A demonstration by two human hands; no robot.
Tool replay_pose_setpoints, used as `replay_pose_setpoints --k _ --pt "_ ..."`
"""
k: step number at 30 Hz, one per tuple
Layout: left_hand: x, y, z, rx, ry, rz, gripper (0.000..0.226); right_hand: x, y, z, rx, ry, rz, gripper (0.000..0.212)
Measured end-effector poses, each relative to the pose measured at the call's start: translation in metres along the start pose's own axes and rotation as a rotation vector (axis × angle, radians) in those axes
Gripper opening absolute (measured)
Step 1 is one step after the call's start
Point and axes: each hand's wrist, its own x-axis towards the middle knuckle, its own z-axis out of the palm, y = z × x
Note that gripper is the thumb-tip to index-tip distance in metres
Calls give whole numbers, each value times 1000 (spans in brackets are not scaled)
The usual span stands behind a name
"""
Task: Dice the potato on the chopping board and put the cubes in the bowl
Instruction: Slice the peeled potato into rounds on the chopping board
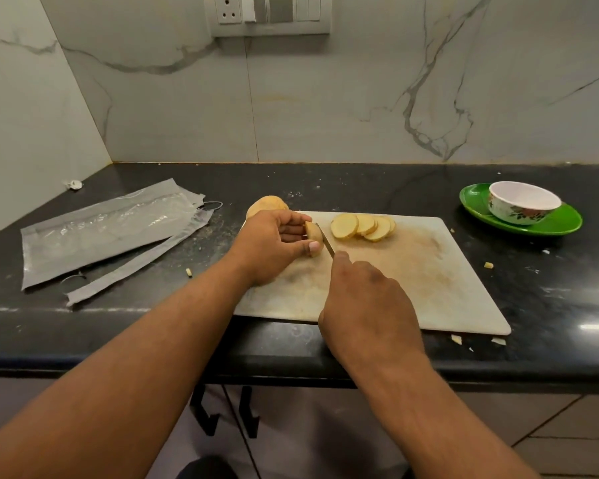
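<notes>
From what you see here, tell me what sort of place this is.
Most likely a home kitchen: a dark stone counter against a marble-look wall, a chopping board with potato slices, and a bowl beside it.

Table [325,188]: black, glossy, faint grey veining, pale crumbs and specks scattered on it.
Chopping board [412,271]: off-white, brownish-tan staining across the middle.
Potato slices [362,225]: pale yellow faces, thin tan skin edge.
Potato end piece [312,233]: same yellow, tan skin.
Whole potato [265,206] behind the board: tan-brown.
Knife blade [325,242]: dull silver-grey.
Bowl [523,202]: white inside, white outside with a red-and-green floral band.
Plate [519,210] under it: bright green, glossy.
Plastic packaging [108,233]: grey with a clear, shiny centre panel.
Wall tiles [325,98]: pale grey-white marble pattern, dark grey veins.
Switch panel [270,13]: white and grey.
</notes>
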Motion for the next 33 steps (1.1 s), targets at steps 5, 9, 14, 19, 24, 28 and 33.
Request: replay_pose_setpoints --k 5,9,14,19,24,28,33 --pt "-2 0 1 16 -1 31 45 16 -10 0 4 -44 27 23" --pt "-1 0 2 36 8 24 47 21 -11 -3 -3 -128 30 23" --pt "0 -1 1 36 28 6 51 -8 0 -18 -18 -176 1 27" --pt "-2 3 0 49 11 0 57 -19 14 -31 13 -110 7 50" --pt "-3 3 -1 65 8 -18 62 -3 8 -26 33 -29 7 54" --pt "-4 5 -1 77 11 -15 61 3 0 -18 35 -25 -5 54" --pt "-4 7 -1 86 10 -8 60 7 -1 -12 39 -49 -13 60"
